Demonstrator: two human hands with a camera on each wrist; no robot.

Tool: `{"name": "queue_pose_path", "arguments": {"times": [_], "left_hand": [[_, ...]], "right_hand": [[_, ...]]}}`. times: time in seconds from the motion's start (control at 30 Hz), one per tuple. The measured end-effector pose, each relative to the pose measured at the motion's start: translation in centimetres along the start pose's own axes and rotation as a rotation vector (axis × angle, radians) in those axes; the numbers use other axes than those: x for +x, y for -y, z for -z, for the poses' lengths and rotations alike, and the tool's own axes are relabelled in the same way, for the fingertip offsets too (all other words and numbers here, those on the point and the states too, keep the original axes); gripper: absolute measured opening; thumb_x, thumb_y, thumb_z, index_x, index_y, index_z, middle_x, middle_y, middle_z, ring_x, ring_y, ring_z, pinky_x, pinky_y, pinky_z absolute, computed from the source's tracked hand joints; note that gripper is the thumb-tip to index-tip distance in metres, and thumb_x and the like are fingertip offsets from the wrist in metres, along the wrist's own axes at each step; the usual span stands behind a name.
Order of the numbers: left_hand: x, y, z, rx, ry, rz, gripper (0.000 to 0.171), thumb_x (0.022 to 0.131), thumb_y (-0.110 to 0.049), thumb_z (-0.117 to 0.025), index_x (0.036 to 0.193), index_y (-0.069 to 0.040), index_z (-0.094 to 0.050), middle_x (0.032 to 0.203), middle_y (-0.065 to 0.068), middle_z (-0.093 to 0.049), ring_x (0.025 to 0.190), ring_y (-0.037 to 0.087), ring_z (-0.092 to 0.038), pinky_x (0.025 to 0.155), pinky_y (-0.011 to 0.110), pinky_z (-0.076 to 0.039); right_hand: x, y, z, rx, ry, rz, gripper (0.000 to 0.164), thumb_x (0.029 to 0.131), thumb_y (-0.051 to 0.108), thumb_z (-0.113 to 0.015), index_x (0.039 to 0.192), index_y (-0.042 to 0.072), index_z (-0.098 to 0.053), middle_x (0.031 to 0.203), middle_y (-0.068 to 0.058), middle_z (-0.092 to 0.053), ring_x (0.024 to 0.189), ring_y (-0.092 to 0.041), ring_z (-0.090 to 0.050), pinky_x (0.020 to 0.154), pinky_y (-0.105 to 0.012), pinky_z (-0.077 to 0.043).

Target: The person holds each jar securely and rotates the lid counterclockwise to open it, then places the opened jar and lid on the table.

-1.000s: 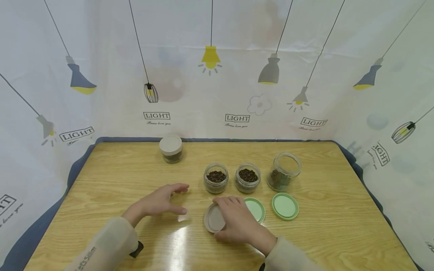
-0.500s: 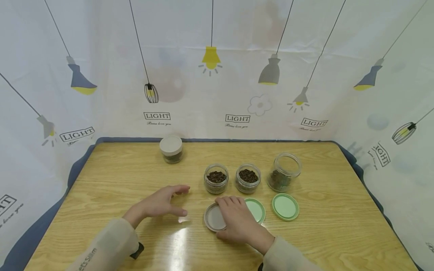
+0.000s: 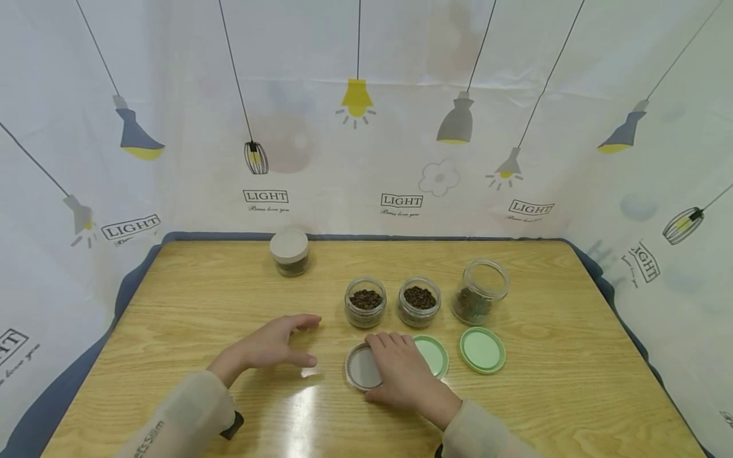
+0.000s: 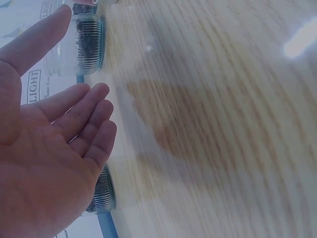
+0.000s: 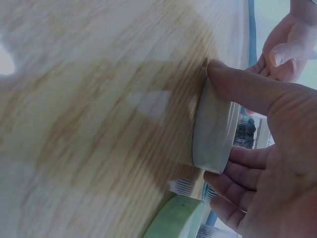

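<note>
My right hand (image 3: pixel 403 374) grips a grey jar lid (image 3: pixel 361 367) by its rim, thumb on one side and fingertips on the other. The lid (image 5: pixel 216 130) lies upturned at the table surface in the right wrist view. My left hand (image 3: pixel 272 343) hovers to the left, palm facing inward, fingers extended and holding nothing. Beyond the hands stand two open glass jars, the left jar (image 3: pixel 365 303) and the right jar (image 3: pixel 418 302), both with dark coffee beans. A green lid (image 3: pixel 432 355) is partly hidden behind my right hand.
A second green lid (image 3: pixel 482 350) lies farther right, in front of a taller open glass jar (image 3: pixel 480 291) with dark contents. A jar with a grey lid on (image 3: pixel 289 252) stands at the back left. The wooden table (image 3: pixel 189 299) meets a printed cloth (image 3: pixel 338 165) behind.
Over the last second my right hand has shifted very slightly, and the grey lid looks a little flatter. My left hand and the jars are practically unmoved.
</note>
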State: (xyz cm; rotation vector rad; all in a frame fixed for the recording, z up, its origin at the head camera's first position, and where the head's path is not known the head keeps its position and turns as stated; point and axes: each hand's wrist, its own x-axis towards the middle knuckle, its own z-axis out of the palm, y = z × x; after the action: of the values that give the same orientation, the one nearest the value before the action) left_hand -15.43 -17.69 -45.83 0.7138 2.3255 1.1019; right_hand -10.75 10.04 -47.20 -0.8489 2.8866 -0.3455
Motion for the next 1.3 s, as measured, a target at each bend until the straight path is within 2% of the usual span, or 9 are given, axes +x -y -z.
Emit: {"name": "queue_pose_path", "arguments": {"times": [0.37, 0.53, 0.63, 0.93, 1.13, 1.3], "left_hand": [[0.1, 0.0, -0.1, 0.000, -0.002, 0.022, 0.078, 0.081, -0.032, -0.075, 0.142, 0.000, -0.038, 0.142, 0.019, -0.046, 0.129, 0.036, -0.040, 0.108, 0.059, -0.030], [0.1, 0.1, -0.1, 0.002, -0.002, 0.011, 0.078, 0.081, -0.033, -0.075, 0.142, -0.001, -0.038, 0.141, 0.019, -0.047, 0.127, 0.037, -0.041, 0.107, 0.060, -0.031], [0.1, 0.2, 0.0, 0.012, -0.003, 0.012, 0.079, 0.081, -0.036, -0.074, 0.142, -0.002, -0.039, 0.139, 0.017, -0.048, 0.125, 0.036, -0.043, 0.105, 0.060, -0.033], [0.0, 0.1, 1.4, 0.051, 0.021, 0.023, 0.075, 0.082, -0.040, -0.072, 0.141, -0.005, -0.042, 0.138, 0.016, -0.050, 0.122, 0.035, -0.046, 0.102, 0.060, -0.036], [0.2, -0.4, 2.3, 0.057, 0.038, 0.065, 0.072, 0.082, -0.038, -0.073, 0.139, -0.005, -0.044, 0.137, 0.016, -0.051, 0.122, 0.034, -0.046, 0.102, 0.060, -0.036], [0.3, -0.7, 3.1, 0.079, 0.042, 0.106, 0.072, 0.082, -0.039, -0.073, 0.138, -0.004, -0.045, 0.136, 0.016, -0.052, 0.122, 0.034, -0.047, 0.102, 0.058, -0.038]], "right_hand": [[-0.2, 0.0, -0.2, 0.005, 0.021, -0.012, 0.091, 0.069, 0.054, -0.079, 0.136, 0.006, -0.042, 0.129, -0.010, -0.053, 0.118, -0.026, -0.048, 0.101, -0.045, -0.037], [-0.5, -0.1, 0.3, 0.072, 0.043, -0.021, 0.099, 0.071, 0.054, -0.078, 0.144, 0.005, -0.034, 0.138, -0.013, -0.047, 0.125, -0.031, -0.043, 0.105, -0.050, -0.035], [-0.7, -0.2, 0.9, 0.113, 0.053, -0.024, 0.098, 0.072, 0.054, -0.077, 0.145, 0.007, -0.032, 0.139, -0.013, -0.045, 0.126, -0.032, -0.041, 0.105, -0.053, -0.034], [-1.2, -0.5, 2.8, 0.122, 0.031, 0.005, 0.084, 0.073, 0.048, -0.079, 0.139, 0.011, -0.043, 0.132, -0.009, -0.052, 0.124, -0.030, -0.044, 0.102, -0.055, -0.036], [-1.4, -0.5, 3.9, 0.095, 0.011, 0.053, 0.083, 0.071, 0.048, -0.080, 0.137, 0.012, -0.046, 0.130, -0.009, -0.053, 0.121, -0.030, -0.045, 0.100, -0.055, -0.038], [-1.4, -0.4, 4.4, 0.069, 0.015, 0.058, 0.083, 0.071, 0.049, -0.080, 0.137, 0.012, -0.046, 0.131, -0.008, -0.052, 0.121, -0.029, -0.045, 0.101, -0.054, -0.037]]}}
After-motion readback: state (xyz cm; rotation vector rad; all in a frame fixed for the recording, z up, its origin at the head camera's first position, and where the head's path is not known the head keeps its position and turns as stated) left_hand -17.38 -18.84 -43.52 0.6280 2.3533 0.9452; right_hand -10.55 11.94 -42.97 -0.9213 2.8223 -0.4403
